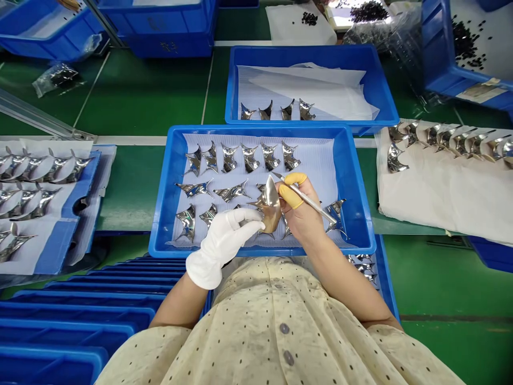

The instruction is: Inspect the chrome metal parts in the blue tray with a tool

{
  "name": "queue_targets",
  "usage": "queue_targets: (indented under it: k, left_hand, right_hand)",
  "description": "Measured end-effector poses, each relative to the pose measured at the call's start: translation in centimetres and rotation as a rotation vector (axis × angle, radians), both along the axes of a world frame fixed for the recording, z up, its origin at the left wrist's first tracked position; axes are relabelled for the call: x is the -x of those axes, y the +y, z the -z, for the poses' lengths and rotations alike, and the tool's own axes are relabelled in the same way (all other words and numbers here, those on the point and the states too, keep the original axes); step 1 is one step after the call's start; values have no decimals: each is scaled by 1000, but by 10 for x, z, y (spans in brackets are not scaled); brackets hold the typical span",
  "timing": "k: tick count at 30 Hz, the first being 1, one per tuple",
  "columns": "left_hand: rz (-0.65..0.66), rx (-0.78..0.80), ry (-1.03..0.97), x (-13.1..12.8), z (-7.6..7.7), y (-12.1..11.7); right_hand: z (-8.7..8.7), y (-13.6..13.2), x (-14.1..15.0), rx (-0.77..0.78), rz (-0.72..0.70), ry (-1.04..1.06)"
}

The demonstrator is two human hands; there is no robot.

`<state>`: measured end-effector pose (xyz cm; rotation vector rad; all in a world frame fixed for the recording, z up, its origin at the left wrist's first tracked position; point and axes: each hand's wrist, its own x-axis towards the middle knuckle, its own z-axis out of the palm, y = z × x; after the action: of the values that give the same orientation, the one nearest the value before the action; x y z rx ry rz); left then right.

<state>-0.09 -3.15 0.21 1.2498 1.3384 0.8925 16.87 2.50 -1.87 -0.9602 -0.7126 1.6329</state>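
My left hand point(226, 240), in a white glove, pinches the lower edge of a shiny curved metal part point(271, 206) with pointed tips. Yellow finger cots cover the thumb and a finger of my right hand point(300, 206), which grips a slim metal craft knife point(310, 201). The knife's tip is close to the upper part of the metal piece; whether it touches, I cannot tell. Both hands are above a blue tray point(356, 176) lined with white paper. Similar polished metal parts point(250, 158) lie in rows on that paper, some partly hidden by my hands.
Behind stands another blue tray point(308, 56) with paper and several metal parts. More parts lie on a paper-covered board point(60, 224) at left and on white cloth point(441, 187) at right. Small black pieces point(368, 10) are heaped at the back. Stacked blue trays point(72, 331) fill the lower left.
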Motion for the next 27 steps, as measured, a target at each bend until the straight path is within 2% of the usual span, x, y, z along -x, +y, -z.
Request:
queue_targets:
  k: [3, 5, 10, 12, 15, 19, 22, 25, 27]
  left_hand:
    - [-37, -23, -36, 0, 2, -1]
    - [-87, 28, -116, 0, 4, -2]
    - [-287, 208, -576, -2, 7, 4]
    - [-282, 269, -742, -3, 7, 8]
    - [-239, 361, -887, -7, 8, 10]
    - [-275, 431, -954, -18, 17, 11]
    - [-251, 408, -933, -26, 27, 12]
    - [-209, 392, -834, -26, 32, 13]
    - [-221, 397, -789, -23, 32, 13]
  right_hand:
    - [4, -4, -5, -27, -10, -30]
    - [7, -8, -8, -31, -18, -47]
    - [11, -21, -19, 20, -163, 48]
    - [9, -26, -23, 34, -200, 112]
    - [3, -30, -24, 57, -220, 188]
    - [-1, -33, -14, 96, -224, 213]
    - [-1, -32, -12, 63, -152, 157]
    - [2, -15, -30, -55, -43, -36]
    - [7, 6, -53, -197, 66, -313]
